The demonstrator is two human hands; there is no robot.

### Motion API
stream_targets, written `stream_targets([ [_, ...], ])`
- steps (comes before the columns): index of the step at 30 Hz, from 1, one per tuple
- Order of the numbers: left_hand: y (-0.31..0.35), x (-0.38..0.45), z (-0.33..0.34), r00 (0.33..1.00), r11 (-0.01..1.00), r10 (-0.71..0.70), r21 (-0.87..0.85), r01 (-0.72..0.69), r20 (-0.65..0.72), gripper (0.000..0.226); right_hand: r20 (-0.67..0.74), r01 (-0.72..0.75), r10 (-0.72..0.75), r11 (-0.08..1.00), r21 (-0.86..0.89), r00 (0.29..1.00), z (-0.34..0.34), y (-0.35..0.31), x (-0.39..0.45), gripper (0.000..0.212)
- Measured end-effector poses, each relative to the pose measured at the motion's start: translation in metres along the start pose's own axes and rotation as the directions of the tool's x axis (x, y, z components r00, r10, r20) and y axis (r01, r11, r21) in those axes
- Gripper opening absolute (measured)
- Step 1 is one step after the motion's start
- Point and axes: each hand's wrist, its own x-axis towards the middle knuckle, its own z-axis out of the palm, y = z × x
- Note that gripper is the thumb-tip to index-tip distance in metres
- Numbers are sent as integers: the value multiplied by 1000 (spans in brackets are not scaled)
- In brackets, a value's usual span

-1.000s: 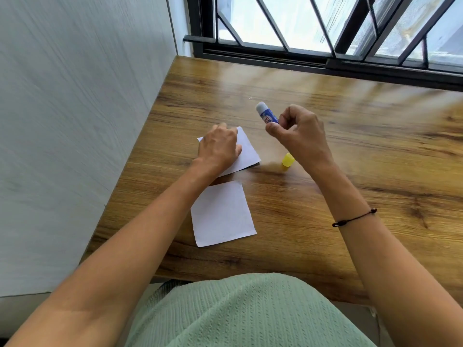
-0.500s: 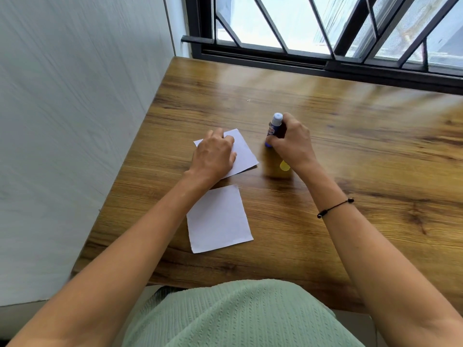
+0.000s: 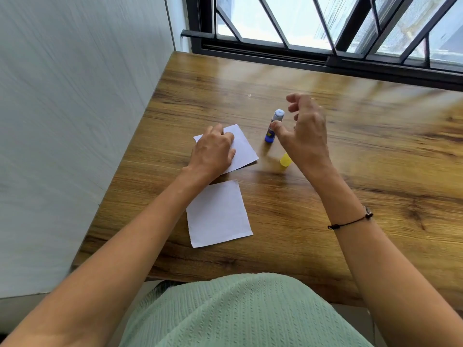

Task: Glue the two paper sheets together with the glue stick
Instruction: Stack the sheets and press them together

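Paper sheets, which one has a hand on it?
The far sheet, nearest the window: the left hand rests on it. The near sheet lies untouched.

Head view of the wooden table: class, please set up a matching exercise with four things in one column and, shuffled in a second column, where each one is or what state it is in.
Things:
1. blue glue stick
2. yellow cap
3. far white paper sheet
4. near white paper sheet

States:
A. lies bare, nearest the person
B. under the left hand
C. stands upright, uncapped
D. on the wooden table, beneath the right hand

Pairs: 1-C, 2-D, 3-B, 4-A
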Motion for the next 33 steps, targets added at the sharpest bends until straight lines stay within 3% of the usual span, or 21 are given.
stream_targets([
  [2,0,-1,0,1000,1000,3,-5,-3,2,32,-6,46,-46,999,-16,999,-3,-9,-11,31],
  [5,0,-3,0,1000,1000,11,-1,-11,6,32,176,60,-58,998,-7,983,4,-18,-32,12],
  [10,-4,-6,-2,1000,999,26,-21,-26,15,34,461,79,-9,988,-131,887,30,-24,-62,21],
  [14,-4,-6,-3,999,999,30,-41,-29,22,35,490,75,46,972,-224,871,42,-29,-66,26],
  [18,-5,-8,-2,999,998,41,-40,-40,22,34,544,84,59,968,-235,837,41,-34,-69,13],
  [24,-10,-15,-8,995,995,78,-74,-73,58,34,478,-109,119,993,-50,870,4,-24,-59,3],
  [28,-11,-28,-11,993,991,94,-105,-86,75,32,283,-146,130,988,38,950,-19,-14,-52,6],
  [33,-7,-55,-13,992,990,100,-104,-92,79,34,153,-198,178,971,132,972,-29,-1,-40,10],
])
